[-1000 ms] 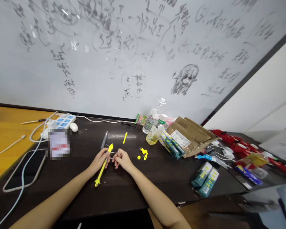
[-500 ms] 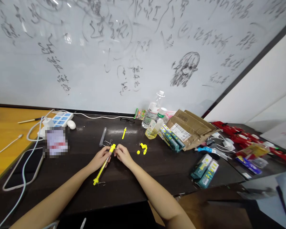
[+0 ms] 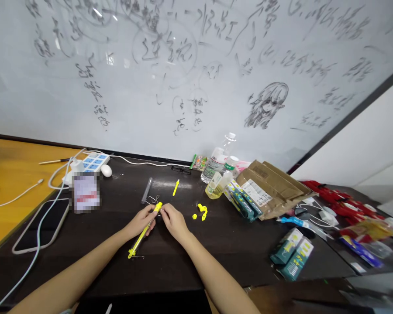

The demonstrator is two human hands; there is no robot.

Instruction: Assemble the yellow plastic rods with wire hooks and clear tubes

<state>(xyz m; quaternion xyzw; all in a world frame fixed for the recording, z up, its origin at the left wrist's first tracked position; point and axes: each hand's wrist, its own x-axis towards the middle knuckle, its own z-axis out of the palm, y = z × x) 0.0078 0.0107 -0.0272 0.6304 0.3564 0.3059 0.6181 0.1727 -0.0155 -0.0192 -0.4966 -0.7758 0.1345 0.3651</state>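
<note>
My left hand (image 3: 140,224) is wrapped round the upper part of a slim yellow and clear tube (image 3: 138,242), which slants down to the left. Close beside its yellow top end, my right hand (image 3: 174,221) pinches a small thin piece, maybe wire, too small to make out fully. Bent thin wire (image 3: 154,199) lies just behind my left hand, near a clear tube (image 3: 147,190). Farther back is a small yellow stick (image 3: 176,187). To the right of my right hand are a curved yellow part (image 3: 202,211) and a small yellow cap (image 3: 194,216).
Bottles (image 3: 216,163), green boxes (image 3: 293,253) and a cardboard package (image 3: 275,187) stand or lie on the right. A power strip (image 3: 96,162), a white mouse-shaped object (image 3: 106,171), a phone (image 3: 42,224) and cables are on the left. A whiteboard (image 3: 124,109) rises behind.
The view has shifted, so the scene sits a little differently in the picture. My right fingers have closed in against the tube's yellow top. My left hand keeps its grip.
</note>
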